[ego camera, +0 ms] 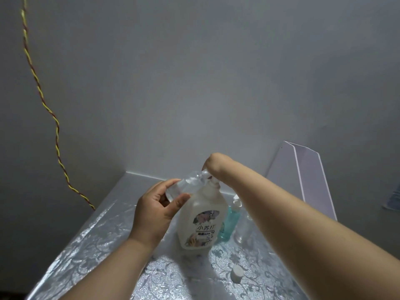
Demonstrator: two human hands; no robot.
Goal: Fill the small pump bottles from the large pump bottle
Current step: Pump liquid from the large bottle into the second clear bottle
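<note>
Table [86,245]: shiny patterned top under both forearms, so everything is worked low and close in.

Big bottle [201,219]: stands upright on the table just below both grips, long axis vertical, label facing me. I judge it is left standing so the pump [213,184] can be pushed straight down without steadying the body.

Right hand [213,164]: on top of that pump, wrist bent sharply over. My fingers are hidden behind the wrist; I cannot tell whether they wrap the pump head or lie flat on it.

Left hand [155,213]: fingers and thumb curled around the base end of the small clear bottle [188,184], held in the air. The bottle is tilted, long axis running up and away from my palm, mouth toward the pump under the right hand. My guess: angled this way to meet the spout. The mouth and spout are too blurred to confirm they touch.

Teal bottle [229,221]: upright, just beyond the big bottle, under my right forearm.

Another clear bottle [242,231]: upright beside the teal one.

White cap [237,274]: loose on the table, below my right forearm, nearer me.
</note>
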